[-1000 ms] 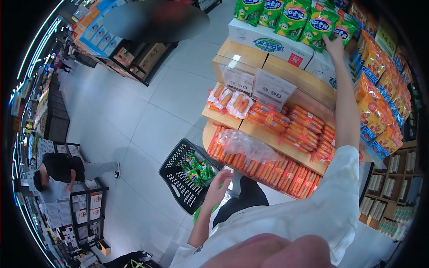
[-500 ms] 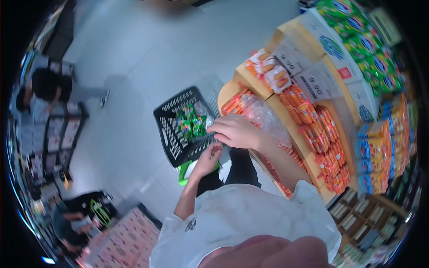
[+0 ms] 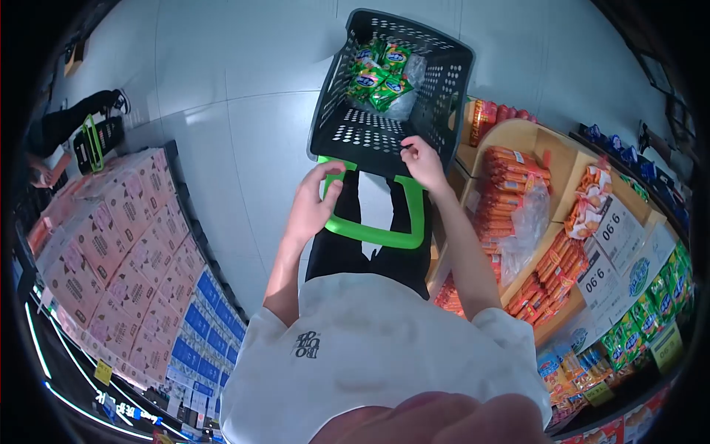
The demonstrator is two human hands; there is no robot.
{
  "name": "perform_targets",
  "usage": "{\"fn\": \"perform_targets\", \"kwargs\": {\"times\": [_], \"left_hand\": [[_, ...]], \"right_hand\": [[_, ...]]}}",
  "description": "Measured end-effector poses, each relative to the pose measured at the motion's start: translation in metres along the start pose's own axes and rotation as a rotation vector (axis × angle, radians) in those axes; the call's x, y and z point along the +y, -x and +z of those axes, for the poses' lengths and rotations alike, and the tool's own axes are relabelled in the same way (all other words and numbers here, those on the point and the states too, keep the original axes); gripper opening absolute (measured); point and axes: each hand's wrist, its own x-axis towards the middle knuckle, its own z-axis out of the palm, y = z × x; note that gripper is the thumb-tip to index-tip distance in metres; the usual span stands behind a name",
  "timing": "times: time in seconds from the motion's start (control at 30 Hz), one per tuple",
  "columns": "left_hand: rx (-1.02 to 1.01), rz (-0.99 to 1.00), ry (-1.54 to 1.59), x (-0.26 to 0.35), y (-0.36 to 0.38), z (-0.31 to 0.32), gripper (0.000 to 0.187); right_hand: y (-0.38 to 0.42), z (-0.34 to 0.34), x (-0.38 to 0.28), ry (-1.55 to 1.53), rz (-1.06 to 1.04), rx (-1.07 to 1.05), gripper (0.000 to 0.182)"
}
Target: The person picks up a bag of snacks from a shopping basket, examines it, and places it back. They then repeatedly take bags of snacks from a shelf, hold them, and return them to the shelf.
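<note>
A dark grey shopping basket [image 3: 323,122] with a perforated wall is in front of me, its green handle [image 3: 377,235] folded toward my legs. Several green snack packets [image 3: 377,78] lie in it beside a clear plastic bag [image 3: 416,72]. My left hand [image 3: 314,201] is at the left arm of the handle, thumb and fingers apart. Over the near right corner of the basket, my right hand [image 3: 424,164] has its fingers curled together; I cannot tell what, if anything, is in them.
To my right stands a wooden display shelf [image 3: 573,137] with orange-wrapped sausages [image 3: 510,196], a clear bag [image 3: 529,229] and price signs [image 3: 608,229]. Stacked pink cartons [image 3: 122,259] line the left. Beyond them, a person's leg [image 3: 81,107] shows near another green-handled basket [image 3: 96,148].
My view has turned toward the left, and the basket now sits straight ahead with its handle in full view. My hands, close together before, are apart on either side of the handle.
</note>
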Motion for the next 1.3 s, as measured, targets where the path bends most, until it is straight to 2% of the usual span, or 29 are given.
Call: {"fn": "perform_targets", "kwargs": {"times": [0.03,0.1,0.13,0.17,0.2,0.27,0.33,0.37,0.43,0.53,0.57,0.67,0.73,0.77,0.8,0.83,0.93,1.1,1.2,1.23,1.3], "left_hand": [[0.014,-0.040,0.127,-0.007,0.002,0.000,0.021],[0.068,0.079,0.359,-0.061,0.015,0.010,0.018],[0.104,0.137,0.475,-0.100,0.007,0.015,0.017],[0.230,0.068,0.559,-0.110,0.006,0.021,0.016],[0.355,-0.001,0.638,-0.119,0.007,0.027,0.016],[0.563,-0.122,0.641,-0.149,0.009,0.033,0.015],[0.674,-0.208,0.671,-0.180,0.015,0.033,0.015],[0.676,-0.247,0.657,-0.191,0.018,0.034,0.014],[0.681,-0.329,0.629,-0.206,0.026,0.033,0.014],[0.624,-0.334,0.667,-0.214,0.030,0.029,0.012],[0.589,-0.310,0.683,-0.217,0.031,0.028,0.017],[0.636,-0.301,0.796,-0.218,0.029,0.031,0.025],[0.641,-0.322,0.799,-0.218,0.028,0.030,0.026],[0.639,-0.328,0.800,-0.215,0.029,0.027,0.027],[0.640,-0.345,0.788,-0.211,0.028,0.024,0.022],[0.638,-0.351,0.754,-0.208,0.028,0.021,0.020],[0.654,-0.337,0.671,-0.190,0.032,0.005,0.015],[0.607,-0.206,0.505,-0.147,0.021,-0.027,0.014],[0.419,-0.057,0.421,-0.088,0.003,-0.034,0.020],[0.254,-0.018,0.345,-0.073,-0.001,-0.041,0.049],[0.137,0.300,0.057,-0.003,-0.005,-0.041,0.072]], "right_hand": [[-0.035,0.014,0.026,0.000,0.012,-0.014,0.023],[-0.100,0.030,0.050,0.188,0.100,-0.021,0.025],[-0.177,0.064,0.104,0.115,0.150,-0.026,0.026],[-0.197,0.067,0.095,0.289,0.088,0.024,0.026],[-0.225,0.074,0.092,0.373,0.132,0.008,0.027],[-0.296,0.101,0.132,0.266,0.030,0.065,0.023],[-0.338,0.119,0.134,0.299,-0.017,0.145,0.024],[-0.358,0.126,0.139,0.327,-0.053,0.188,0.024],[-0.385,0.137,0.143,0.263,0.042,0.152,0.025],[-0.392,0.154,0.153,0.169,0.096,0.049,0.027],[-0.394,0.153,0.152,0.145,0.087,0.016,0.027],[-0.365,0.149,0.128,0.224,0.132,0.069,0.030],[-0.352,0.170,0.142,0.162,0.069,-0.005,0.033],[-0.341,0.186,0.146,0.162,0.122,-0.035,0.037],[-0.306,0.170,0.103,0.140,0.135,-0.176,0.038],[-0.283,0.172,0.090,0.219,0.024,-0.100,0.038],[-0.225,0.163,0.046,0.266,-0.093,-0.054,0.039],[-0.107,0.067,-0.052,0.382,-0.354,-0.141,0.034],[0.002,-0.011,-0.129,0.404,-0.603,-0.116,0.029],[0.038,-0.030,-0.148,0.392,-0.677,-0.092,0.028],[0.101,-0.065,-0.182,0.345,-0.783,-0.051,0.027]]}}
